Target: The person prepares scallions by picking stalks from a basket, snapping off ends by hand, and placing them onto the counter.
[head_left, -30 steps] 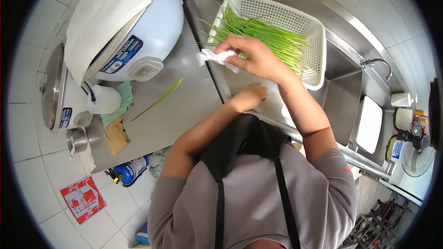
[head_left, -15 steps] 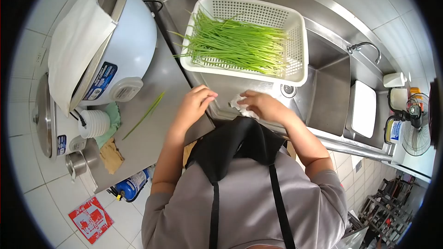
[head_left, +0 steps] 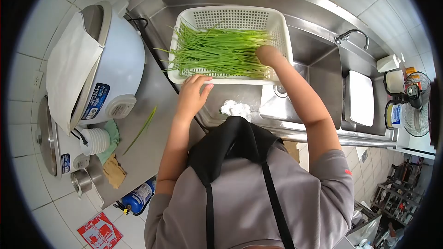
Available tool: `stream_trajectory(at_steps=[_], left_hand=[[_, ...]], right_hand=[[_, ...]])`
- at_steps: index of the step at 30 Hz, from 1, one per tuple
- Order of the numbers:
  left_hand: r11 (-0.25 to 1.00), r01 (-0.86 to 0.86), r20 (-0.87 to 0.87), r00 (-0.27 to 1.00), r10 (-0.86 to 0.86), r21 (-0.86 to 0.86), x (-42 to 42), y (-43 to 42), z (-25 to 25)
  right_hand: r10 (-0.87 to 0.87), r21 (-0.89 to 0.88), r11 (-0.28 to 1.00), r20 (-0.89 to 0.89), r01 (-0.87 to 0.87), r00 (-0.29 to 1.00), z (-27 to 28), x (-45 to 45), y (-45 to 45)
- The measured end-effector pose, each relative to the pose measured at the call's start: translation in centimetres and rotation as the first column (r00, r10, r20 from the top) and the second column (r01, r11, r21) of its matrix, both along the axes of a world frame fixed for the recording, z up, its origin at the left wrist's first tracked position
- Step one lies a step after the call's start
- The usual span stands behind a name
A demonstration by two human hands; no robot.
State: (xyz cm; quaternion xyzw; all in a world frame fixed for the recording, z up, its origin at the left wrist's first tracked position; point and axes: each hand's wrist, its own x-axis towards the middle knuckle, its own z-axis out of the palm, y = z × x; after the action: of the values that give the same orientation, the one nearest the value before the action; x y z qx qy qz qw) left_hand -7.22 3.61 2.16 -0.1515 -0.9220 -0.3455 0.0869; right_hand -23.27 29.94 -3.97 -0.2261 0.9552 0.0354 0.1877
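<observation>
A white perforated plastic basket (head_left: 230,81) rests over the steel sink and holds a thick layer of long green chives (head_left: 217,51), laid side by side. My right hand (head_left: 268,55) reaches over the basket's front rim to the right-hand ends of the chives. Its fingers point down and are hidden, so their grip does not show. At the basket's front left corner is my left hand (head_left: 194,94), thumb and fingers apart, fingertips at the rim. A crumpled white cloth or tissue (head_left: 236,109) lies on the steel below the basket.
Loose green stalks (head_left: 140,130) lie on the left counter. A large rice cooker (head_left: 122,60) stands there, beside stacked white cups (head_left: 97,141) and folded cloths (head_left: 114,170). To the right are a tap (head_left: 353,37), a white tray (head_left: 360,99) and a small fan (head_left: 415,103).
My right hand has left the crumpled white cloth and moved up into the basket by the chives. My left hand has shifted to the basket's front rim. The view has shifted slightly.
</observation>
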Motion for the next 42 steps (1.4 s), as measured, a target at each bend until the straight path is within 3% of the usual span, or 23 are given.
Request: stream_trajectory(at_steps=[2, 5, 8, 11, 14, 15, 19, 22, 25, 28, 29, 32, 33, 35, 37, 39, 42], left_hand=[[1.0, -0.004, -0.001, 1.0, 0.004, 0.003, -0.1, 0.1, 0.1], [1.0, 0.0, 0.003, 1.0, 0.0, 0.002, -0.1, 0.0, 0.0], [1.0, 0.005, 0.031, 0.999, -0.005, 0.002, 0.2, 0.2, 0.1], [1.0, 0.016, 0.037, 0.999, -0.016, -0.013, 0.6, 0.0, 0.3], [1.0, 0.021, 0.048, 0.999, -0.021, 0.001, 0.7, 0.0, 0.4], [1.0, 0.02, 0.055, 0.998, -0.02, 0.001, 0.8, -0.1, 0.4], [0.993, -0.009, -0.002, 1.0, 0.009, 0.116, 0.0, 1.2, 0.8], [0.994, 0.015, -0.235, 0.972, 0.01, 0.106, -2.0, 3.4, 2.0], [0.979, 0.049, -0.333, 0.943, 0.02, 0.198, -5.0, 5.9, 3.3], [0.996, 0.067, -0.401, 0.915, -0.037, 0.062, -7.6, 7.5, 3.8], [0.993, 0.105, -0.288, 0.954, -0.086, 0.051, -8.1, 7.4, 4.0], [0.998, 0.036, -0.297, 0.955, -0.019, 0.053, -9.7, 6.5, 3.9], [0.998, -0.003, -0.352, 0.936, 0.027, 0.07, -9.9, 6.1, 4.0], [0.944, -0.046, -0.16, 0.982, 0.104, 0.328, -9.6, 5.4, 4.6], [0.817, -0.044, -0.003, 0.998, 0.056, 0.574, -10.3, 4.3, 4.4], [0.702, -0.03, 0.041, 0.999, 0.002, 0.711, -10.3, 3.6, 5.2], [0.591, -0.024, 0.054, 0.998, -0.033, 0.806, -9.5, 3.2, 7.9]], right_hand=[[0.074, -0.111, 0.992, 0.069, -0.066, 0.995, 1.2, -0.8, 0.4], [-0.093, -0.275, 0.957, 0.019, 0.095, 0.995, 0.5, -1.2, 1.2], [-0.091, -0.068, 0.993, 0.073, 0.096, 0.993, -0.8, -0.7, 0.7], [-0.051, -0.052, 0.997, 0.055, 0.054, 0.997, -2.2, -1.5, 0.9], [-0.049, -0.218, 0.974, 0.048, 0.059, 0.998, 3.4, 0.0, 1.3], [-0.105, -0.367, 0.923, 0.05, 0.116, 0.993, 3.9, 0.1, 1.6], [-0.231, -0.681, 0.693, 0.1, 0.236, 0.968, 6.9, 1.3, 2.7], [-0.275, -0.794, 0.568, 0.063, 0.216, 0.959, 10.5, 3.4, 2.1], [-0.254, -0.872, 0.445, 0.093, 0.202, 0.963, 12.8, 5.2, 0.9], [-0.184, -0.933, 0.301, 0.147, 0.198, 0.972, 13.7, 5.8, -0.1], [-0.158, -0.946, 0.254, 0.166, 0.202, 0.973, 13.9, 5.9, -0.1], [-0.205, -0.923, 0.356, 0.075, 0.146, 0.976, 14.3, 5.6, 0.8], [-0.23, -0.93, 0.332, 0.081, 0.157, 0.97, 13.8, 5.0, 1.3], [-0.279, -0.943, 0.282, 0.098, 0.179, 0.955, 11.6, 3.4, 2.1], [-0.202, -0.829, 0.543, 0.023, 0.132, 0.979, 10.3, 3.1, 2.2], [-0.086, -0.644, 0.764, -0.047, 0.036, 0.995, 9.0, 3.2, 1.7], [-0.182, -0.47, 0.881, -0.235, 0.053, 0.955, 9.2, 3.9, 0.6]])
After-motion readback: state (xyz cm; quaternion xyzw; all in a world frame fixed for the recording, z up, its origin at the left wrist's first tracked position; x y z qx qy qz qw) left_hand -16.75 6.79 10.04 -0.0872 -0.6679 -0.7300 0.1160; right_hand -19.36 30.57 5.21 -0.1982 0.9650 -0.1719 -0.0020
